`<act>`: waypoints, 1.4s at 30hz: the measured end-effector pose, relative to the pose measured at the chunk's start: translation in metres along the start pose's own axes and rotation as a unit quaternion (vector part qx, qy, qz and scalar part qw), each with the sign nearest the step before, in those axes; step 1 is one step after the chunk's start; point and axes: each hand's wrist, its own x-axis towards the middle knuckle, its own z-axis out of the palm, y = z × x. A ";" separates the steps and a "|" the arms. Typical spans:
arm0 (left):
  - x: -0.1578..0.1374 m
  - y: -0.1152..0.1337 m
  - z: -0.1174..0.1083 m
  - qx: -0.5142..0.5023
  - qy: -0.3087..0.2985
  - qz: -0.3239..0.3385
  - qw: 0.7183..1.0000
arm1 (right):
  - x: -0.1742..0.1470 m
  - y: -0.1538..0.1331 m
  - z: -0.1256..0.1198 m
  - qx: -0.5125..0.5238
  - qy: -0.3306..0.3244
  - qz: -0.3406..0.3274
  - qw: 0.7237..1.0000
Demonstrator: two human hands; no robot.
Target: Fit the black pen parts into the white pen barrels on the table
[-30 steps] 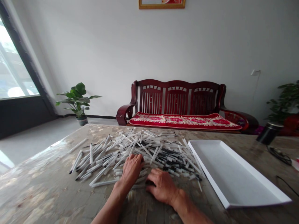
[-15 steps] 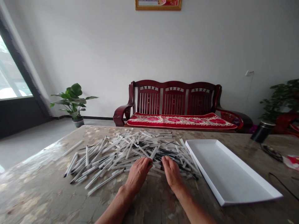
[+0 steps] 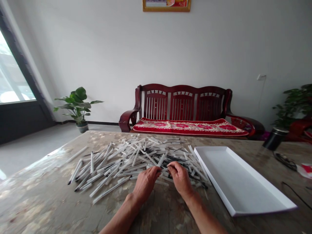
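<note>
Loose pens (image 3: 114, 162) with whitish barrels and dark ends lie in a wide, tangled heap on the table. At the heap's near edge, my left hand (image 3: 147, 180) is closed in a pinch, thumb against fingers. Facing it just to the right, my right hand (image 3: 180, 180) pinches as well. A short pale length of a pen (image 3: 164, 169) shows between the two sets of fingertips; the fingers cover its ends. More black pieces (image 3: 172, 159) lie among the pens just beyond my right hand.
A shallow white tray (image 3: 226, 182) stands on the table (image 3: 60, 208) right of the heap. Farther right are a black cylindrical container (image 3: 275, 138), a dark cable (image 3: 284, 161) and a red-and-white packet (image 3: 305, 169). A wooden bench (image 3: 182, 107) stands behind the table.
My right hand has lifted slightly and curled its fingers into a tighter pinch. My left hand has barely moved. The heap and tray look the same; the view has shifted slightly.
</note>
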 end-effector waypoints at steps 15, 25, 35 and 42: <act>0.003 -0.003 0.002 0.007 -0.020 -0.025 0.999 | 0.004 0.001 -0.001 0.099 -0.024 0.085 0.991; 0.003 0.001 0.002 0.001 -0.036 -0.041 0.999 | 0.006 0.001 -0.003 0.092 -0.022 0.064 0.993; 0.004 0.005 0.002 -0.002 -0.041 -0.042 0.998 | 0.007 0.003 -0.004 0.099 -0.044 0.105 0.989; 0.004 0.003 0.002 0.013 -0.047 -0.042 0.998 | 0.007 0.007 -0.002 0.113 -0.031 0.139 0.983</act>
